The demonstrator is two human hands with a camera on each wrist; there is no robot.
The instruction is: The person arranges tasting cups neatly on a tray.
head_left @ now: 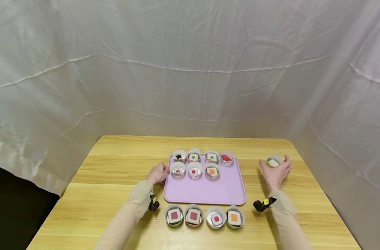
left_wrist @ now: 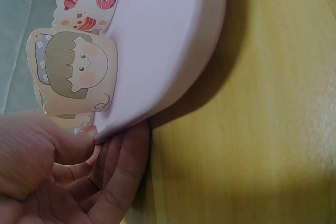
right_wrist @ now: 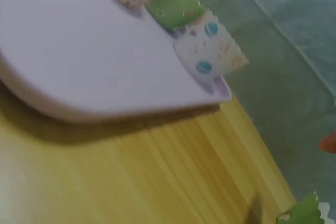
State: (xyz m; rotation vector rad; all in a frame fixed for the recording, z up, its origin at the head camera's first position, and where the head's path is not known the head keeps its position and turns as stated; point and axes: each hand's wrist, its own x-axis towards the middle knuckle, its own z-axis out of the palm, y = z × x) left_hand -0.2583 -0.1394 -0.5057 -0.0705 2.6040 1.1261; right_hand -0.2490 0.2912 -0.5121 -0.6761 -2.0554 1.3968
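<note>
My left hand [head_left: 158, 173] grips the left rim of a lilac tray [head_left: 205, 191]; in the left wrist view the thumb lies over the tray edge [left_wrist: 173, 77] with fingers curled beneath. At the right of the table, my right hand [head_left: 275, 173] spreads thumb and fingers around a green paper cup [head_left: 269, 163] holding a white toy sushi piece. The right wrist view shows only a fingertip [right_wrist: 329, 143], apart from that green cup [right_wrist: 302, 212]. Two rows of paper cups with toy sushi stand on the tray, including one with an orange centre [head_left: 212, 172] and a red-topped one [head_left: 226, 158].
In front of the tray, a row of paper cups holds toy sushi: two with dark-pink squares [head_left: 174, 216], one with a red dot [head_left: 216, 218] and one orange-centred [head_left: 234, 217]. Pale curtains [head_left: 202, 93] surround the wooden table [head_left: 114, 173] at the back and sides.
</note>
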